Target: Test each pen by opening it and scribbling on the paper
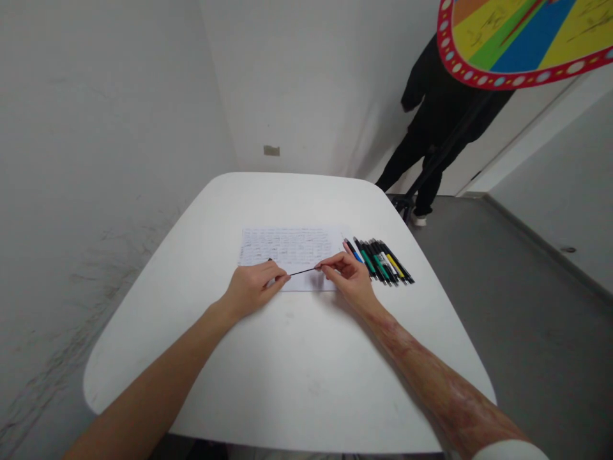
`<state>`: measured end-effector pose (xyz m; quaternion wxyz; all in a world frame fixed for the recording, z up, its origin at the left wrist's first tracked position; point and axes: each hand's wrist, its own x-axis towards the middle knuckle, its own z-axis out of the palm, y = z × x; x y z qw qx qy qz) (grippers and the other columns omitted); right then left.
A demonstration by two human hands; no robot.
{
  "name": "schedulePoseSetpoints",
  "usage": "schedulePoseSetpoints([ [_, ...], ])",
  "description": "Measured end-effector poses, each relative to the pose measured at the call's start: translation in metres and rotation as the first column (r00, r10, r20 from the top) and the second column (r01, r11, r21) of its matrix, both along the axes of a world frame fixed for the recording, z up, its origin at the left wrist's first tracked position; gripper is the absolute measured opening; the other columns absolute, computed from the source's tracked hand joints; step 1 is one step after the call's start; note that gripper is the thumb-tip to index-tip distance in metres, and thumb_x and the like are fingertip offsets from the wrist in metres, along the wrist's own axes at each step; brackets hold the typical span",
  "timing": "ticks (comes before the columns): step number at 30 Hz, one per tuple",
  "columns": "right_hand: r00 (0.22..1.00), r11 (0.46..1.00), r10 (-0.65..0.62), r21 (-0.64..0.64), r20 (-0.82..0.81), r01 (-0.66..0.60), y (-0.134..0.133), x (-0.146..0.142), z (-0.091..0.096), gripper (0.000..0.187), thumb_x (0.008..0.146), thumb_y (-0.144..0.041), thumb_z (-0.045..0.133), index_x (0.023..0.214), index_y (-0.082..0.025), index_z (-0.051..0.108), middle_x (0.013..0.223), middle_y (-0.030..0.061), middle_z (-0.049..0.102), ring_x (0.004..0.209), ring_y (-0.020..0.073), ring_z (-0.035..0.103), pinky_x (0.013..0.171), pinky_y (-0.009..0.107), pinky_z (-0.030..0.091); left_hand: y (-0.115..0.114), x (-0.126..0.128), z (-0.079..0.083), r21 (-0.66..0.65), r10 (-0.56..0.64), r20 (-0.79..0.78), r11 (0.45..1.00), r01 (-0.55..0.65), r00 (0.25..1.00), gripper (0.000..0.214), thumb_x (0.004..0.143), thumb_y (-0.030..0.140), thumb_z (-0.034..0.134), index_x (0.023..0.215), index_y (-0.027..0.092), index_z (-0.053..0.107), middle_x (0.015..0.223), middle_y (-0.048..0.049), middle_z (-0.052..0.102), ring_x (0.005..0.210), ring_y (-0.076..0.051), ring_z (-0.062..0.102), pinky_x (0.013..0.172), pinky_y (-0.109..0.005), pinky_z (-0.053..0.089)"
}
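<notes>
A sheet of paper covered in handwriting lies on the white table. My left hand rests at the sheet's near left edge, fingers closed on a dark pen body whose tip shows above the knuckles. My right hand pinches the other end of a thin black refill that spans between the two hands. Several pens in black, green, blue, yellow and pink lie side by side just right of my right hand.
White walls close in on the left and behind the table. A person in black clothes stands at the back right beside a colourful prize wheel on a stand. Grey floor lies to the right.
</notes>
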<state>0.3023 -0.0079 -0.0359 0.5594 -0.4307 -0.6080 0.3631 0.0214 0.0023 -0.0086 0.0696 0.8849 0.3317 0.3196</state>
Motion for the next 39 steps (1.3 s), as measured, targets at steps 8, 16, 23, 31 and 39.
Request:
schedulePoseSetpoints([
  [8,0.949,0.947,-0.245,0.257,0.196,0.191,-0.002,0.004,0.004,0.006,0.100,-0.034,0.078,0.096,-0.030,0.076,0.093,0.0005,0.080,0.071,0.0197,0.067,0.122,0.062,0.049,0.005,-0.007,0.001,0.093,0.113,-0.091,0.990,-0.105,0.989,0.029,0.101,0.025,0.060,0.072,0.021,0.064,0.067,0.0012,0.064,0.062,-0.013,0.057,0.060,-0.028,0.042],
  [16,0.726,0.926,-0.207,0.371,0.656,-0.072,-0.008,-0.010,0.006,0.010,0.103,-0.025,0.073,0.094,-0.026,0.077,0.095,0.0074,0.080,0.092,0.0277,0.069,0.085,0.046,0.055,0.003,-0.003,-0.004,0.097,0.102,-0.214,0.992,-0.082,0.971,0.021,0.082,0.021,0.066,0.063,0.022,0.058,0.063,-0.0009,0.064,0.060,-0.018,0.056,0.061,-0.032,0.038],
  [23,0.534,0.909,-0.232,0.376,0.813,-0.178,-0.010,-0.015,0.008,0.015,0.105,-0.018,0.067,0.099,-0.025,0.078,0.102,0.0087,0.078,0.097,0.0278,0.062,0.088,0.046,0.050,0.003,0.004,-0.004,0.104,0.096,-0.322,0.992,-0.066,0.942,0.021,0.083,0.021,0.066,0.063,0.022,0.061,0.063,-0.0030,0.066,0.060,-0.021,0.059,0.061,-0.035,0.039],
  [31,0.579,0.917,-0.206,0.362,0.789,-0.168,-0.011,-0.016,0.010,0.009,0.103,-0.020,0.069,0.100,-0.024,0.076,0.101,0.0091,0.077,0.097,0.0285,0.064,0.089,0.047,0.050,0.001,0.004,-0.003,0.040,0.085,-0.351,0.996,-0.076,0.933,0.025,0.090,0.032,0.069,0.068,0.021,0.062,0.068,-0.0030,0.069,0.066,-0.021,0.062,0.065,-0.034,0.041],
  [39,0.847,0.948,-0.194,0.315,0.495,0.033,-0.003,0.003,0.008,0.011,0.101,-0.018,0.064,0.104,-0.026,0.070,0.100,0.0051,0.075,0.090,0.0252,0.069,0.111,0.054,0.052,0.016,-0.026,0.006,-0.051,0.404,-0.208,0.905,-0.422,0.891,0.022,0.098,0.038,0.062,0.083,0.023,0.062,0.074,-0.0008,0.068,0.070,-0.019,0.062,0.067,-0.033,0.039],
])
